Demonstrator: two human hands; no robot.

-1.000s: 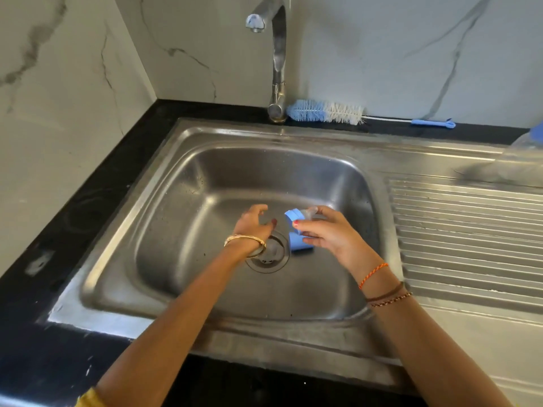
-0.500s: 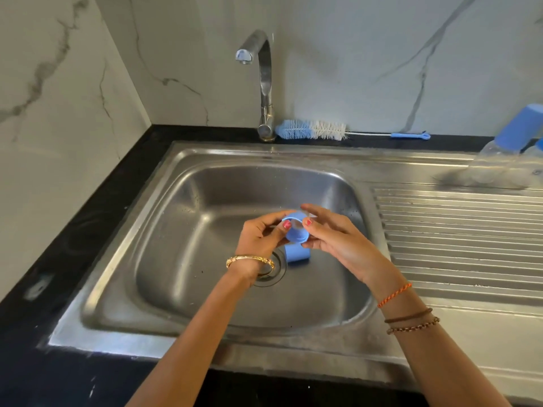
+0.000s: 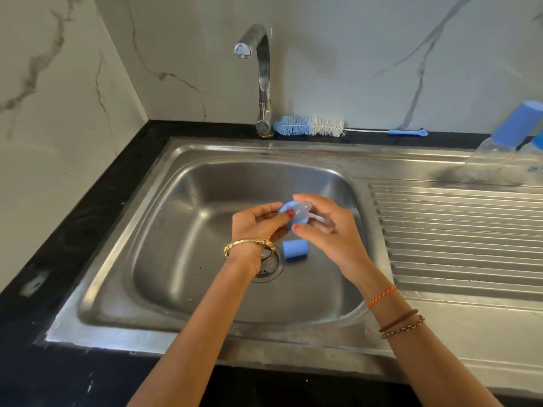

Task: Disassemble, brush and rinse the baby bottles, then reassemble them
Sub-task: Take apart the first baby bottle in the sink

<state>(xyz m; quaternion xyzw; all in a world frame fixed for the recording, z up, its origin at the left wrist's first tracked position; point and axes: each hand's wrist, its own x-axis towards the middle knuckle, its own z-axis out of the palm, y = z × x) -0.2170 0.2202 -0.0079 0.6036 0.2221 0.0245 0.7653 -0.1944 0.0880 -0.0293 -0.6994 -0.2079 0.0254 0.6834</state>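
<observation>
Pinch the blue collar ring [image 3: 286, 209] at its rim with the left hand [image 3: 258, 223]; grasp the clear teat [image 3: 302, 212] with the right hand [image 3: 329, 227], fingers curled round it. Hold both above the sink basin [image 3: 182, 230]. Likely step: separating teat from ring. Push the teat through evenly; avoid tearing the soft flange. Keep clear of the drain [image 3: 269, 265], beside the blue cap [image 3: 294, 249]. Reach later for the bottle brush [image 3: 311, 126] behind the tap [image 3: 263, 83]. Capped bottles [image 3: 499, 148] on the drainboard: no legible writing or brand.
</observation>
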